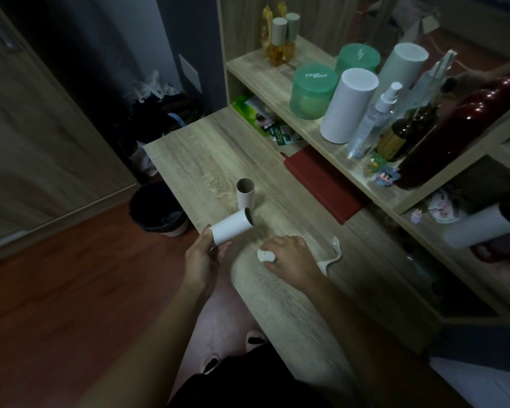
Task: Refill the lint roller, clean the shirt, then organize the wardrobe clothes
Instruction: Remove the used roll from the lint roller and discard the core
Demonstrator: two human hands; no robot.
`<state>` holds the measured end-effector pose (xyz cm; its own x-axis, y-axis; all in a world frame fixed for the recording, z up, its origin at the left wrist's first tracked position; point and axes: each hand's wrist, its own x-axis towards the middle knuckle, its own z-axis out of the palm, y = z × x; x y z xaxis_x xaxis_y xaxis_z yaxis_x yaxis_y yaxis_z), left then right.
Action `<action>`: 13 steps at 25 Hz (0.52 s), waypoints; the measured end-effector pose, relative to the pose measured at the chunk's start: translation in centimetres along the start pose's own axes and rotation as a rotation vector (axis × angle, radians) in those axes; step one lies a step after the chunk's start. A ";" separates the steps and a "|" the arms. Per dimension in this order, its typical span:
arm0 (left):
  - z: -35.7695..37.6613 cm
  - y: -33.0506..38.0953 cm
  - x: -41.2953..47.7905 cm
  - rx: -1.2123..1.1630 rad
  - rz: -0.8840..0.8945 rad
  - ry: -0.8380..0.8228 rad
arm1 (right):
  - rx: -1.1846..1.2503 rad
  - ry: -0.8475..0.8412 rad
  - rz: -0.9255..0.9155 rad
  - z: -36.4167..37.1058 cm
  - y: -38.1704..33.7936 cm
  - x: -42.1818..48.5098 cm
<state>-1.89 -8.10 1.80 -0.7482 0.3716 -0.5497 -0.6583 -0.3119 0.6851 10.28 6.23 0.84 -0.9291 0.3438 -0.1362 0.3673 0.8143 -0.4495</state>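
Dim light, looking down.

Left hand (202, 257), lower centre of frame: grip closed round the near end of a white refill roll (232, 229), thumb and fingers curled on it. The roll is tilted, its open far end pointing to the upper right, over the near edge of the worktop (195, 154).

Right hand (289, 257), just right of the left: grip curled over the white lint roller handle (265, 256), low on the worktop. The rounded end pokes out left of the knuckles, the hooked tail out to the right. Roll and handle are near each other, not touching.

1 bare cardboard core (246, 192) stands upright just beyond the roll's far end; cannot tell if they touch.

A red notebook (324, 184) lies right of centre, below the shelf (262, 72). A black-lined bin (156, 210) stands on the floor, left of the worktop.
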 end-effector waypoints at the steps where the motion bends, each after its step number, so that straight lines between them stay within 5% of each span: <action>1: -0.2 0.1 0.1 0.000 0.007 0.004 | -0.090 -0.023 -0.008 0.6 0.0 -0.1; 8: -0.4 0.1 0.2 0.033 -0.012 -0.010 | -0.136 -0.044 -0.034 1.2 0.7 -0.2; 13: 0.4 0.1 -0.5 0.403 0.192 -0.028 | 0.240 0.329 0.068 -0.7 1.1 -1.2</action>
<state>-1.54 -7.97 2.26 -0.8473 0.3659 -0.3850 -0.4186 -0.0138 0.9081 11.81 6.99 1.10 -0.8252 0.5560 0.0991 0.3707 0.6655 -0.6478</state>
